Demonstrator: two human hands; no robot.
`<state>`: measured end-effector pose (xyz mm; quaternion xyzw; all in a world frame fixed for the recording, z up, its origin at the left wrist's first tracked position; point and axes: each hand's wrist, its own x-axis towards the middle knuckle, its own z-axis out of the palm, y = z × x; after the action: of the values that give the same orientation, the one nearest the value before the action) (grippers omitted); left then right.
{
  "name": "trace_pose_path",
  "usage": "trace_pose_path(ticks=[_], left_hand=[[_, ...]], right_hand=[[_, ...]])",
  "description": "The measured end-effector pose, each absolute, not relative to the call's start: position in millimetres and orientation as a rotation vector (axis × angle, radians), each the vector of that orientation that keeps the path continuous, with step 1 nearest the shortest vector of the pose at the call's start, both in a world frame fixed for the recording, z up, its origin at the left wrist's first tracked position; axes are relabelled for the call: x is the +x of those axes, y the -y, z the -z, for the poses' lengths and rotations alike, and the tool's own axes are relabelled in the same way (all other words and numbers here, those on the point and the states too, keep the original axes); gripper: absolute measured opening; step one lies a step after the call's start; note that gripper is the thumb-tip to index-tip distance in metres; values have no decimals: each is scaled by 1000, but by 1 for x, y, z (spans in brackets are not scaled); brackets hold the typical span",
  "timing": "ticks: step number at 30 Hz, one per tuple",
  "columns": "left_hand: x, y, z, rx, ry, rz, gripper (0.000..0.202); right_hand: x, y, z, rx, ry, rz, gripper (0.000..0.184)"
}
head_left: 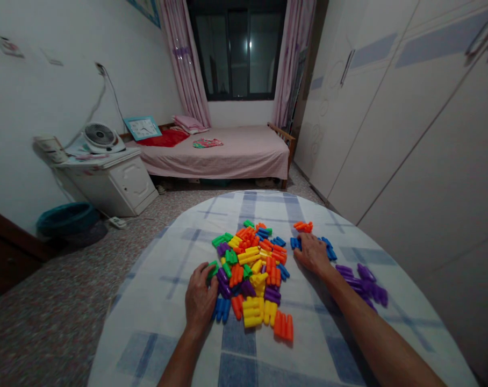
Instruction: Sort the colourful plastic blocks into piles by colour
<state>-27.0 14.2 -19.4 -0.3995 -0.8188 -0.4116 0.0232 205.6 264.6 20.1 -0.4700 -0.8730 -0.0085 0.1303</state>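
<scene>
A mixed heap of plastic toy building blocks (250,256), shaped like joined tubes in orange, yellow, green, blue and purple, lies mid-table. At its left edge my left hand (201,294) has its thumb and fingers curled about a green block (213,268); a blue block (221,310) lies just below the thumb. My right hand (311,252) reaches down right of the heap, fingertips closed at a blue block (295,243). More blue blocks (329,249) show beyond that hand, partly hidden by it. Orange blocks (303,226) form a small group behind it. Purple blocks (364,285) lie beside my right forearm.
The round table has a blue and white checked cloth (244,365). Beyond it stand a bed (236,156) and a white cabinet (127,183) with a fan (101,135). A bin (69,220) is at left; wardrobes (409,134) line the right.
</scene>
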Motion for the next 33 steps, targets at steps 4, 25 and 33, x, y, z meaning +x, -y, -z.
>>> trace_pose_path(ticks=[4, 25, 33], left_hand=[[-27, -14, 21, -1244, 2534, 1272, 32], [-24, -13, 15, -1230, 2540, 1303, 31], [-23, -13, 15, -1208, 2559, 1336, 30]], right_hand=[[215, -271, -14, -1398, 2543, 114, 27], [165, -351, -16, -1732, 2357, -267, 36], [125, -345, -13, -1424, 2441, -324, 43]])
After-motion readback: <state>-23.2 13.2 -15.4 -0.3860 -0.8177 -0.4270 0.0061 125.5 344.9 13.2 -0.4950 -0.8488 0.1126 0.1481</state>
